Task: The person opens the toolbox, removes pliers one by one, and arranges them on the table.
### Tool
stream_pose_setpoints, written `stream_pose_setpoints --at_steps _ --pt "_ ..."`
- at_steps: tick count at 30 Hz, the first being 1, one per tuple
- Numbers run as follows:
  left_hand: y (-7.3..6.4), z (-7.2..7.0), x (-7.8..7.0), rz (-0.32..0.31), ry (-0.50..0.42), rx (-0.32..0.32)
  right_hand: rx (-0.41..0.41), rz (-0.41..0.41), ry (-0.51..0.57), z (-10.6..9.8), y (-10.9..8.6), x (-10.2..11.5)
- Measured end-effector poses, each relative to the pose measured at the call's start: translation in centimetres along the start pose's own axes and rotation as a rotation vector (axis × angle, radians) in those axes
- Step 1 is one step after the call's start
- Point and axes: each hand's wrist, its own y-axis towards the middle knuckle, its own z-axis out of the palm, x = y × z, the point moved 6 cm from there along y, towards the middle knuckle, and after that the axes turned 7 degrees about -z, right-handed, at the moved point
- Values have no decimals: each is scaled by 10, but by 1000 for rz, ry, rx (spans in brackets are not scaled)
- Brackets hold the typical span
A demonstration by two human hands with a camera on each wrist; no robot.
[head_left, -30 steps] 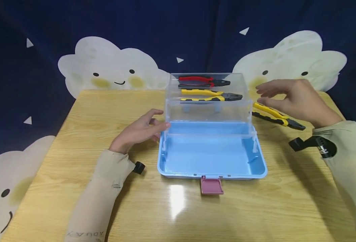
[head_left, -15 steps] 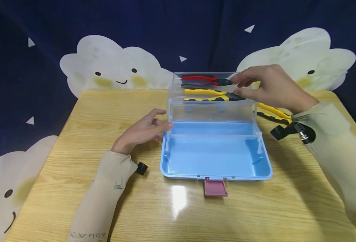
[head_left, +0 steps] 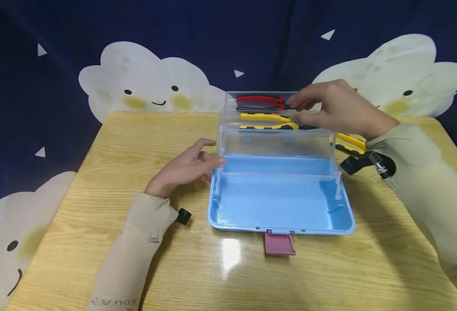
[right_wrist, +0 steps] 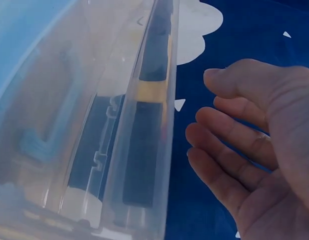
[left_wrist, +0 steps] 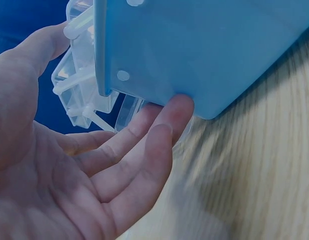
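A light-blue toolbox (head_left: 275, 203) stands with its clear stepped trays (head_left: 276, 144) raised at the back. Red-handled pliers (head_left: 260, 99) lie in the top tray and yellow-and-black pliers (head_left: 269, 117) in the one below. Over their jaw ends hovers my right hand (head_left: 337, 108), its fingers loosely bent and holding nothing; it hides parts of both tools. In the right wrist view that hand (right_wrist: 244, 135) is apart from the clear tray wall. My left hand (head_left: 185, 166) rests against the box's left side, fingertips touching the blue wall (left_wrist: 194, 45).
Another pair of yellow-and-black pliers (head_left: 351, 141) lies on the wooden table (head_left: 310, 280) to the right of the box, partly hidden by my right wrist. A pink latch (head_left: 279, 244) hangs down at the front. A dark-blue curtain (head_left: 197, 26) with clouds hangs behind.
My right hand has moved left from above the pliers on the table to over the pliers in the trays. The left hand has stayed at the box's side.
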Motion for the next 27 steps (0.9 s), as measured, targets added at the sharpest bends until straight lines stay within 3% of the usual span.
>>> stream_pose_setpoints --at_steps 17,23,27 --pt "1 -1 0 0 -28 3 86 1 49 20 12 -6" --pt "1 0 0 -1 -22 2 168 44 108 23 12 -12" --pt "1 0 1 -5 -37 1 239 16 89 24 18 -8"
